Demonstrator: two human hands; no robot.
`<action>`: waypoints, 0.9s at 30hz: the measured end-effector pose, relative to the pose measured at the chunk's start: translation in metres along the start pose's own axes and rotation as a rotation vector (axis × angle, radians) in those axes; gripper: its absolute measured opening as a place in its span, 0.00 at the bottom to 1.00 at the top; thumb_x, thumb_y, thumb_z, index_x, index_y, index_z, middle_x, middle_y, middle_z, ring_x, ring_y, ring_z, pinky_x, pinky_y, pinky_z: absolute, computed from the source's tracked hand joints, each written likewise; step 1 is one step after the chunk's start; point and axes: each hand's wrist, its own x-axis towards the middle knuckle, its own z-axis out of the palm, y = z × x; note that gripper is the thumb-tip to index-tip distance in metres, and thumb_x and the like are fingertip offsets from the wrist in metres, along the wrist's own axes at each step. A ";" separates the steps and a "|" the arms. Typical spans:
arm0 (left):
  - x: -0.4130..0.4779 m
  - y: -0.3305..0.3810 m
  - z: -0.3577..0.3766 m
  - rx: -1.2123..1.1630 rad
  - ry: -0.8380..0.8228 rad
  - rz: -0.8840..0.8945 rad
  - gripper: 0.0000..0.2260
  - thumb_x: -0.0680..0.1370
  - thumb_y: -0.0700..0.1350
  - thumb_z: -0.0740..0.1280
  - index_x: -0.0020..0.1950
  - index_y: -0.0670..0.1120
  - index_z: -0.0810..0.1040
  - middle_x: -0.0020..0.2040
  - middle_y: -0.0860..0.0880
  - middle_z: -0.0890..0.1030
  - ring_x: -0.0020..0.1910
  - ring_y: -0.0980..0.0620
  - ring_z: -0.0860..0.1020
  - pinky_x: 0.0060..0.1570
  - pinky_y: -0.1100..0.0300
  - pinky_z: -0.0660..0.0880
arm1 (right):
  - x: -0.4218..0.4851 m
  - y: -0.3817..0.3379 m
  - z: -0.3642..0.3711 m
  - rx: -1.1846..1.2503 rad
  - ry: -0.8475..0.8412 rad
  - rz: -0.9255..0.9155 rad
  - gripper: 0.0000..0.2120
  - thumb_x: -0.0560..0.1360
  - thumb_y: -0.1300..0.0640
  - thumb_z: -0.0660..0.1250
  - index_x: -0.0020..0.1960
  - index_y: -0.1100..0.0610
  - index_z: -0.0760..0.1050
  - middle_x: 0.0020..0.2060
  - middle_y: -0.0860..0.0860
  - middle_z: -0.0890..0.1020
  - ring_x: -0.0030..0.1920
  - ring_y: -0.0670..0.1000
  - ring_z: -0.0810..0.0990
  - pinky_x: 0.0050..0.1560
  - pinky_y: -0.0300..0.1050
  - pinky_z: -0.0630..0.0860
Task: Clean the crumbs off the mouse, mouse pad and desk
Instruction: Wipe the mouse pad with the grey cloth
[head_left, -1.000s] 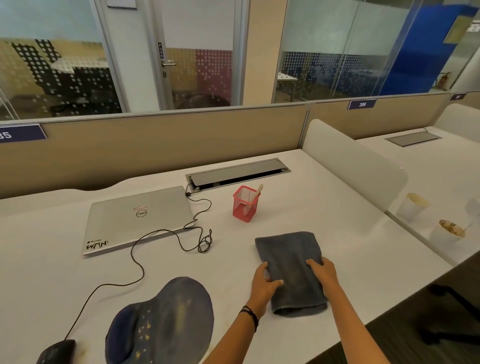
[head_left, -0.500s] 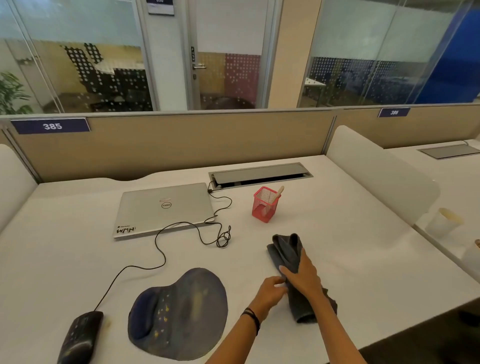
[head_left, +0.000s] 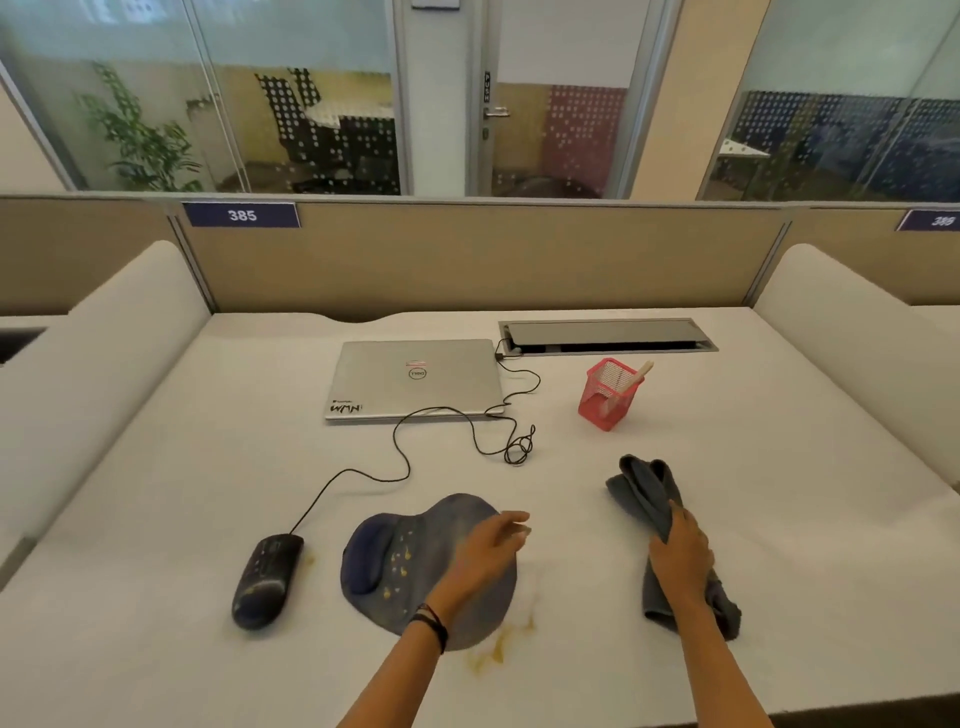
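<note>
Progress: nothing wiped yet | right hand (head_left: 681, 551) grips bunched grey cloth (head_left: 647, 493) | left hand (head_left: 491, 545) open over blue-grey padded mouse pad (head_left: 395, 561) | crumbs remain on pad, black wired mouse (head_left: 266, 579), white desk (head_left: 675, 415) (yellowish smears).

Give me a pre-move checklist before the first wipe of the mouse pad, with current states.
1. Cloth gripped in right hand: ok.
2. Left hand empty, over the mouse pad: ok.
3. Crumbs on pad located: ok, yellow specks near the wrist rest.
4. Mouse off the pad: ok, beside it.
5. Cable clear of pad: ok.
6. Desk crumbs by pad edge: not ok, still there.
</note>
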 end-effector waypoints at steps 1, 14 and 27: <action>-0.007 -0.006 -0.010 0.003 0.032 0.028 0.13 0.80 0.41 0.62 0.65 0.44 0.74 0.60 0.47 0.79 0.61 0.51 0.77 0.63 0.57 0.73 | 0.000 -0.003 -0.001 0.049 0.019 0.003 0.22 0.74 0.69 0.61 0.68 0.66 0.67 0.61 0.65 0.75 0.59 0.66 0.74 0.60 0.63 0.70; -0.062 -0.073 -0.136 0.700 0.117 -0.127 0.29 0.78 0.50 0.65 0.76 0.47 0.58 0.77 0.50 0.59 0.75 0.49 0.59 0.74 0.56 0.57 | -0.025 -0.107 -0.005 0.452 -0.349 -0.117 0.14 0.76 0.66 0.59 0.60 0.63 0.72 0.51 0.58 0.78 0.50 0.57 0.76 0.50 0.47 0.71; -0.066 -0.086 -0.146 1.069 0.026 -0.144 0.32 0.79 0.56 0.59 0.78 0.54 0.46 0.79 0.52 0.51 0.78 0.49 0.51 0.76 0.48 0.48 | -0.072 -0.197 0.057 0.027 -0.693 -0.433 0.13 0.78 0.61 0.57 0.63 0.62 0.68 0.59 0.60 0.76 0.57 0.59 0.76 0.51 0.44 0.69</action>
